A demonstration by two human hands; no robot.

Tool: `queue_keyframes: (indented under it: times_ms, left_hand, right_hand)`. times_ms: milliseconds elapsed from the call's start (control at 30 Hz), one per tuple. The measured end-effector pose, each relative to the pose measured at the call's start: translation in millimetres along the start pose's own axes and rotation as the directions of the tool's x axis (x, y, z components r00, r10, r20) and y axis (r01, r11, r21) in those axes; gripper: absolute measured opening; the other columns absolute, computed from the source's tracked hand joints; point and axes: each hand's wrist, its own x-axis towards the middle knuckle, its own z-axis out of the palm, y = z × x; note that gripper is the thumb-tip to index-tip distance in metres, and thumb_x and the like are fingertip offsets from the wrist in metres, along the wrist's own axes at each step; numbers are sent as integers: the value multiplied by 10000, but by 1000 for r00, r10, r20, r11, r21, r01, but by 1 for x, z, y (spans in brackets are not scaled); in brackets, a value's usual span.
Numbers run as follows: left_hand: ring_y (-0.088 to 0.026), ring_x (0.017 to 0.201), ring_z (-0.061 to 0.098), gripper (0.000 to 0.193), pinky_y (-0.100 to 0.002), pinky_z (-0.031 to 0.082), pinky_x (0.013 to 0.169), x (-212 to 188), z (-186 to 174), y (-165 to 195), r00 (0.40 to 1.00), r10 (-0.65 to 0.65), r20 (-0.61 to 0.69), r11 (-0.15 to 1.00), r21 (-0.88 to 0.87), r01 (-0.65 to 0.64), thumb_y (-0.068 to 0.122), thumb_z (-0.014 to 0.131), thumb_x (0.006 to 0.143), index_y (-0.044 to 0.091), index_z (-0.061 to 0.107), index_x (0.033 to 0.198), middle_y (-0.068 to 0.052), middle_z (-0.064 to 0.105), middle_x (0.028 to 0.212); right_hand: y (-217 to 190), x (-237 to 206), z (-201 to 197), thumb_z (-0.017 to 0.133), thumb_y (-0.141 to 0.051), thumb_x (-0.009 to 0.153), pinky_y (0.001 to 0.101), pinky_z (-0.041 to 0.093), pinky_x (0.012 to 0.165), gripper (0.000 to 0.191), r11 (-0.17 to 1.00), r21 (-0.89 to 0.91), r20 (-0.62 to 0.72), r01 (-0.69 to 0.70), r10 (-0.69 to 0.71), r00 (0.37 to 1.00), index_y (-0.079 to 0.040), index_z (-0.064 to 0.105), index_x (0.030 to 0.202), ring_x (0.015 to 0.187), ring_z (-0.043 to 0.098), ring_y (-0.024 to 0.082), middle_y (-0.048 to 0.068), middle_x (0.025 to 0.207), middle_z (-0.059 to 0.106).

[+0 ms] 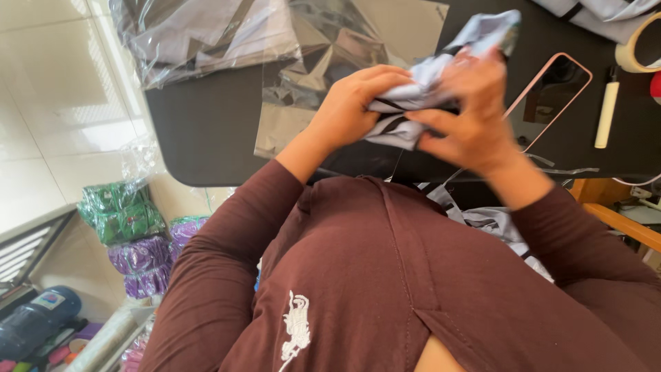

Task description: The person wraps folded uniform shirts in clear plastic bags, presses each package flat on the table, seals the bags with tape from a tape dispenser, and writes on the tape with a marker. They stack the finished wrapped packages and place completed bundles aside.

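Brown sleeves (385, 275) fill the lower part of the view, with a small white emblem (296, 329) on the chest. Both arms reach up to a bunched grey cloth (441, 76) held above the near edge of the dark tabletop (206, 124). The left hand (354, 103) is closed on the cloth's left side, its fingers curled into the folds. The right hand (468, 117) is closed on the right side, thumb underneath and fingers wrapped over the top. The two hands sit close together, with the cloth crumpled between them and one loose end sticking up toward the far edge.

Behind the cloth, clear plastic bags (310, 62) lie on the tabletop, one flat and empty, another at the far left corner holding grey fabric (200, 34). Just right of the right hand a phone (554, 89) with a pink rim lies flat, screen dark. Further right a cream handle (607, 114) lies beside it, and a tape roll (640, 41) sits near the far right corner. More grey fabric lies at the far edge, and more hangs below the tabletop by the right forearm.

On the floor to the left, green bundles (120, 213) and purple bundles (141, 265) are stacked in plastic wrap.
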Motion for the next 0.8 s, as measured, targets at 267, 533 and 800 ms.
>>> queue_keyframes:
  times_ms: [267, 533, 800]
  left_hand:
    - [-326, 1403, 520, 403, -431, 423, 1201, -41, -66, 38, 982, 181, -52, 957, -222, -188, 74, 665, 1016, 45, 529, 1395, -101, 537, 1492]
    - [-300, 1141, 582, 486, -424, 488, 871, -159, -42, -44, 936, 175, 306, 855, 424, -299, 308, 772, 573, 108, 700, 1009, -75, 633, 1219]
    - [-298, 1052, 560, 262, -391, 535, 831, -173, -7, -100, 950, 110, 292, 924, 323, -206, 197, 781, 804, 74, 695, 1018, -64, 592, 1117]
  right_hand:
    - [-22, 41, -62, 876, -143, 670, 494, 479, 1061, 343, 997, 73, 162, -16, 4, 987, -110, 751, 987, 1181, 653, 384, 204, 1327, 649]
    - [-97, -17, -24, 842, -170, 736, 497, 475, 1071, 338, 883, 214, -210, -419, 460, 863, -90, 720, 1041, 1198, 640, 391, 213, 1339, 638]
    - [-180, -43, 26, 809, -197, 801, 499, 472, 1080, 341, 732, 409, -327, -545, 676, 661, -71, 689, 1094, 1215, 626, 399, 223, 1351, 627]
